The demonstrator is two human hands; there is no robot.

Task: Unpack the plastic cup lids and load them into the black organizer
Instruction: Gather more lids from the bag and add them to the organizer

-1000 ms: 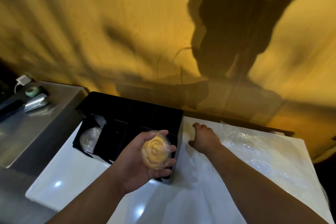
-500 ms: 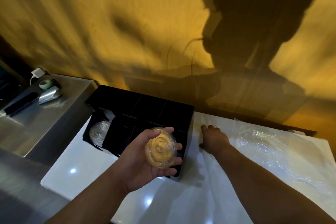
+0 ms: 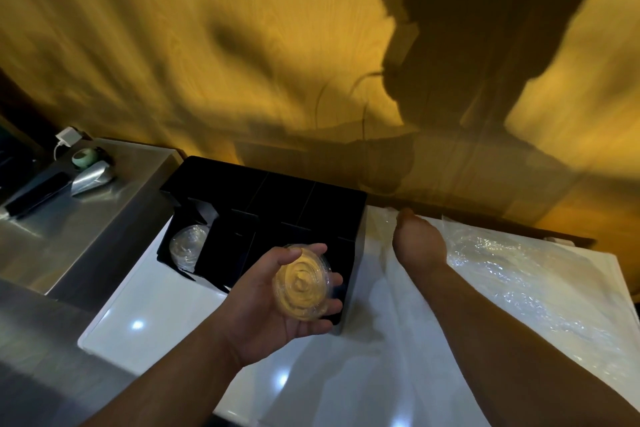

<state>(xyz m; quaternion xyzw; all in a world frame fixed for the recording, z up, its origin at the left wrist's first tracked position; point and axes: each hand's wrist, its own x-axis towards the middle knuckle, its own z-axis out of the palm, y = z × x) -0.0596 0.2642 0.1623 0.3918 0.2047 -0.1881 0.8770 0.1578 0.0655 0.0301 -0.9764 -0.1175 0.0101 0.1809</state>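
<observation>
My left hand holds a small stack of clear plastic cup lids in front of the black organizer, over its near right corner. More clear lids lie in the organizer's left compartment. My right hand is stretched to the far edge of the white counter, right of the organizer; its fingers curl over the edge of the clear plastic bag, and whether they grip it is hidden.
A white counter carries the organizer and the crumpled bag. At the left is a steel surface with a green tape roll, a silver object, a dark flat item and a white charger. A yellow wall rises behind.
My right hand has reached further back toward the counter's far edge. The lid stack in my left hand has tilted slightly. The view has shifted left and down.
</observation>
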